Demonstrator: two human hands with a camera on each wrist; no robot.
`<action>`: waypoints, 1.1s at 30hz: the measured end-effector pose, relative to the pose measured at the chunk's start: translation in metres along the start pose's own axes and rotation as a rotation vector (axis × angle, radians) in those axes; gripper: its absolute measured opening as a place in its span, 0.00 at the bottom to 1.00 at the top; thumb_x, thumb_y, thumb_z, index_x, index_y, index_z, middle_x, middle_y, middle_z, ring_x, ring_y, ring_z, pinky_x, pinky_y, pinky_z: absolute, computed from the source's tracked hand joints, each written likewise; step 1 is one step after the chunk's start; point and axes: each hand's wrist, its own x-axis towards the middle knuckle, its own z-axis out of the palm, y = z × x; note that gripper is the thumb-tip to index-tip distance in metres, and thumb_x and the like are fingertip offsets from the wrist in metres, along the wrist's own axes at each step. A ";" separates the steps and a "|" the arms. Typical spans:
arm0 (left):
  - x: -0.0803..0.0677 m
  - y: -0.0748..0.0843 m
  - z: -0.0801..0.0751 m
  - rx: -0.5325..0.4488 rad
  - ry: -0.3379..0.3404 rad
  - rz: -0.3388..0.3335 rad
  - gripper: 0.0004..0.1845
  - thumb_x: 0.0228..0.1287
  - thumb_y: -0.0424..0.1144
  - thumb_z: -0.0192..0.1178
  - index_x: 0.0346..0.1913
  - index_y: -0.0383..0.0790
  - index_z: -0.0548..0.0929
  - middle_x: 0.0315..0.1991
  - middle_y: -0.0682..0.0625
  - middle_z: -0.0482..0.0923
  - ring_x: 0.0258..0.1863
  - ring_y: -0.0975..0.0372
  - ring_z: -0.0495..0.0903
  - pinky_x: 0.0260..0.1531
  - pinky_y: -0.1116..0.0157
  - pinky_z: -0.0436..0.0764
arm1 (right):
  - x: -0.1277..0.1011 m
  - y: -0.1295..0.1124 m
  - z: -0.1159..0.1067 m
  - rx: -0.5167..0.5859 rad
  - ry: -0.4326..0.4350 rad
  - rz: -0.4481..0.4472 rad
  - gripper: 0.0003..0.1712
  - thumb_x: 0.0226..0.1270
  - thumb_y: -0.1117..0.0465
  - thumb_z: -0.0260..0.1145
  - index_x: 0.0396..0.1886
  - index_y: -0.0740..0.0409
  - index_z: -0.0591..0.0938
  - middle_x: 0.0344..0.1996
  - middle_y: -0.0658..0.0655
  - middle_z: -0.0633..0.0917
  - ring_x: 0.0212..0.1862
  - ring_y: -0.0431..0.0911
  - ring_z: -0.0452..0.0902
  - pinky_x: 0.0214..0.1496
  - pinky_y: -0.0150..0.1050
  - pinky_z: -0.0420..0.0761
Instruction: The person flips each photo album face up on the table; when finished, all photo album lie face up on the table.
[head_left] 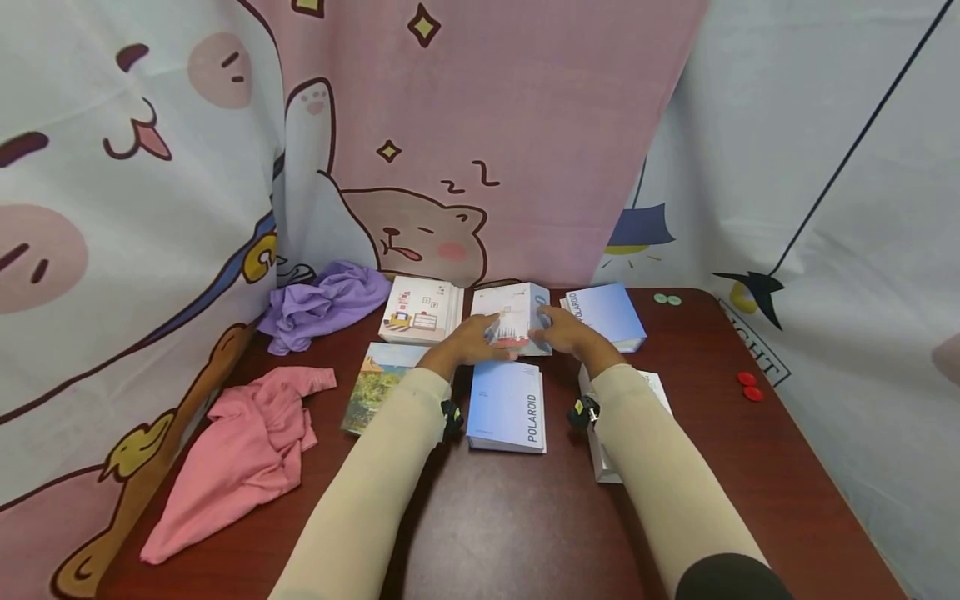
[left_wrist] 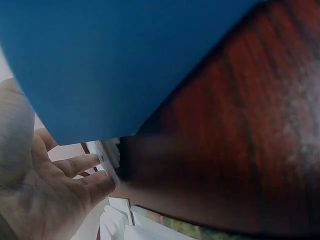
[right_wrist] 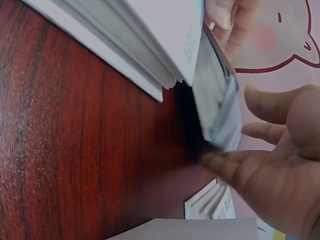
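Both hands flank a thick white photo album in the back row, its cover printed with a small red and grey picture. On its left side, my left hand has its fingertips at the album's edge; the left wrist view shows those fingers fairly straight. My right hand is at the spine side, its fingers spread in the right wrist view, one fingertip right at the lower corner. Directly in front lies a blue POLAROID album, which fills the top of the left wrist view.
A white illustrated album and another blue album stand either side. A landscape-covered book and a white album lie partly under the forearms. Purple cloth, pink cloth, green discs and red discs edge the table.
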 end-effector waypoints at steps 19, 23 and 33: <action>0.004 0.024 -0.006 -0.109 0.012 0.057 0.63 0.62 0.54 0.80 0.91 0.46 0.51 0.89 0.40 0.57 0.88 0.48 0.57 0.87 0.47 0.60 | -0.007 -0.001 -0.015 0.566 0.071 -0.192 0.44 0.82 0.69 0.63 0.91 0.52 0.57 0.90 0.59 0.56 0.87 0.58 0.58 0.81 0.62 0.73; 0.004 0.027 -0.008 -0.165 0.029 0.058 0.64 0.62 0.54 0.81 0.91 0.50 0.49 0.87 0.40 0.59 0.84 0.47 0.64 0.84 0.44 0.65 | -0.008 -0.006 -0.017 0.693 0.048 -0.240 0.42 0.86 0.64 0.61 0.91 0.51 0.55 0.90 0.57 0.56 0.88 0.56 0.57 0.83 0.61 0.69; 0.004 0.037 -0.017 -0.443 0.124 0.092 0.61 0.64 0.47 0.81 0.91 0.51 0.51 0.81 0.36 0.69 0.77 0.43 0.75 0.76 0.41 0.76 | -0.010 -0.014 -0.016 0.692 -0.005 -0.362 0.37 0.90 0.58 0.55 0.91 0.48 0.56 0.89 0.61 0.58 0.87 0.64 0.59 0.81 0.67 0.69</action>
